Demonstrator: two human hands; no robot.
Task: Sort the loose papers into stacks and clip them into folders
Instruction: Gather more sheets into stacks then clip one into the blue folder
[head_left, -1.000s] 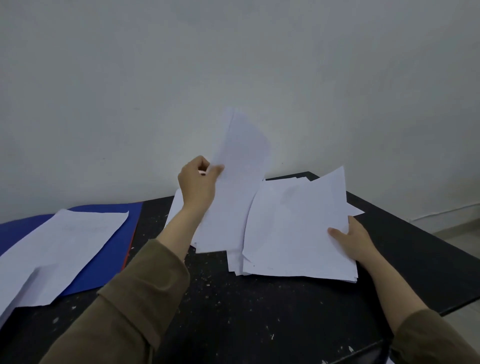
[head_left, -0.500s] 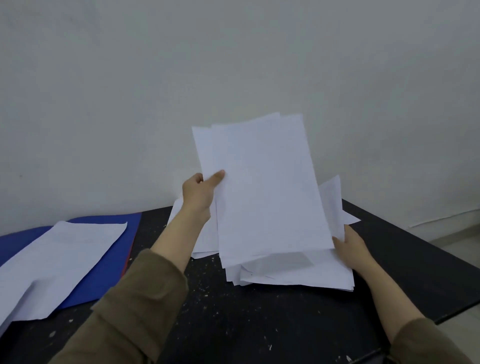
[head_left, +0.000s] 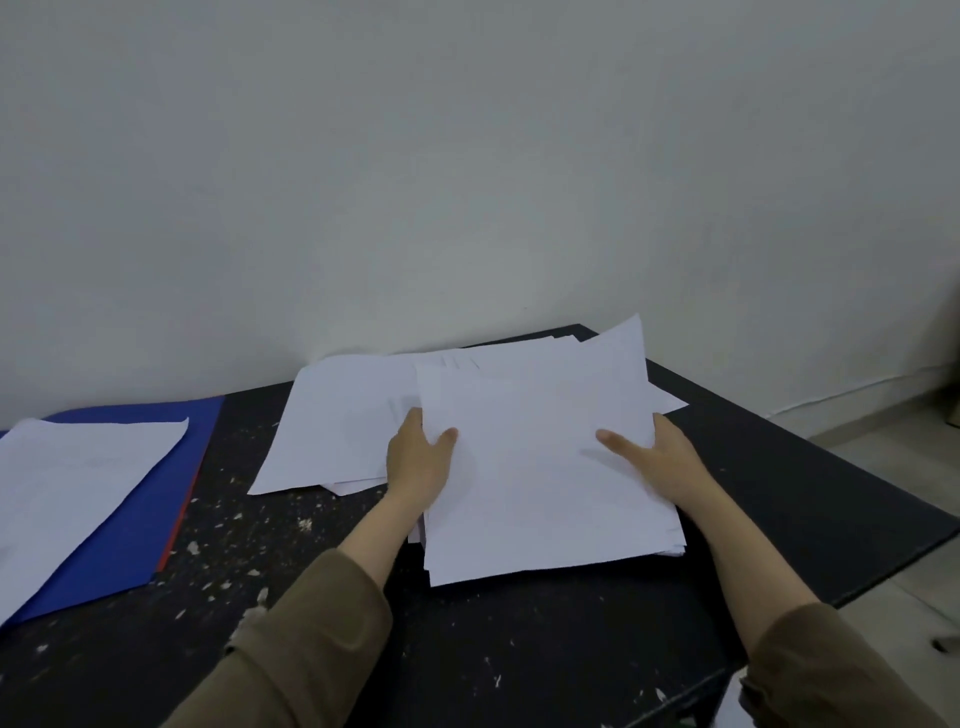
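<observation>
Loosely fanned white paper stack (head_left: 540, 467)

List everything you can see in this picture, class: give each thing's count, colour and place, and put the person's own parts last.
paper stack: one, white, on the table's right half, held at both sides
loose sheets: several, white, left of and partly under the stack
blue folder: one, blue with a red edge, table's left
sheet on folder: one, white, lying across the folder
table: one, black with pale flecks, against the wall
wall: one, pale grey, behind
floor: pale, far right
sleeves: two, olive
left hand: grips the stack's left edge
right hand: grips the right edge
</observation>
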